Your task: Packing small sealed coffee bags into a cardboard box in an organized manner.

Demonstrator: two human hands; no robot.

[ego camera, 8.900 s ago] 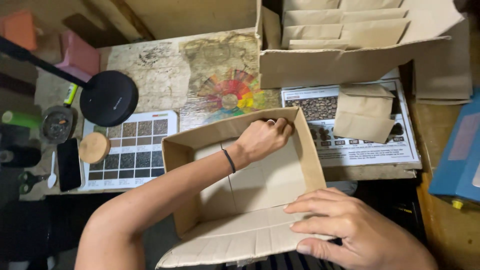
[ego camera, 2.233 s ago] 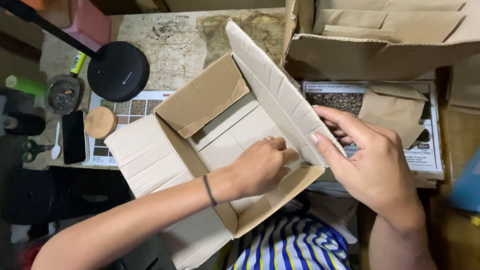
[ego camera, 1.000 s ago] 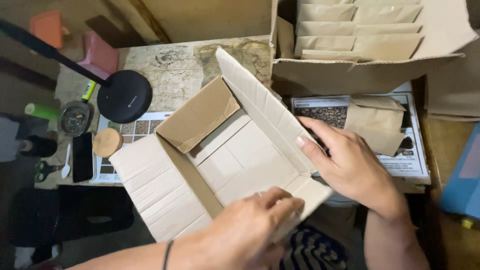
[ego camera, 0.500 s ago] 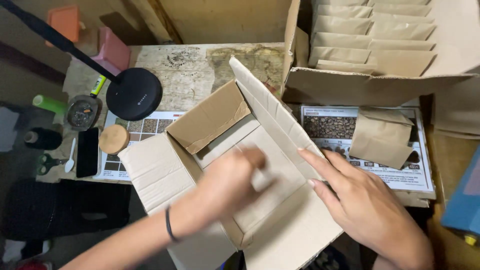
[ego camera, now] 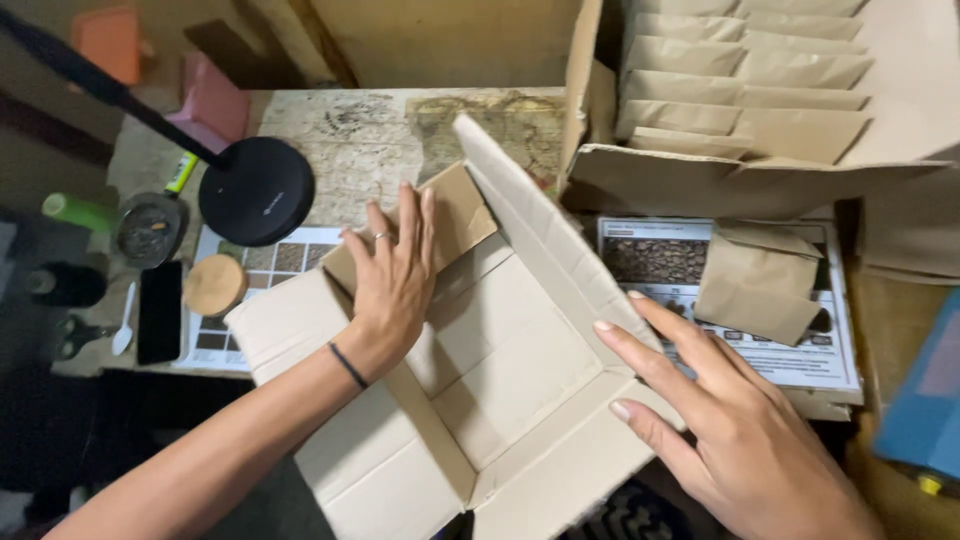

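Fingers of our left hand (ego camera: pixel 395 275) lie flat and spread on a short flap of the open brown cardboard box (ego camera: pixel 500 400), gripping nothing. Our right hand (ego camera: pixel 735 430) rests open-fingered against the tall side flap, holding nothing.

Open brown cardboard box (ego camera: pixel 500 400), flaps out, tilted, at desk edge.

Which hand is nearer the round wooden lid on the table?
Left. The left hand lies on the cardboard box, just right of the wooden lid; the right hand is at the box's far side.
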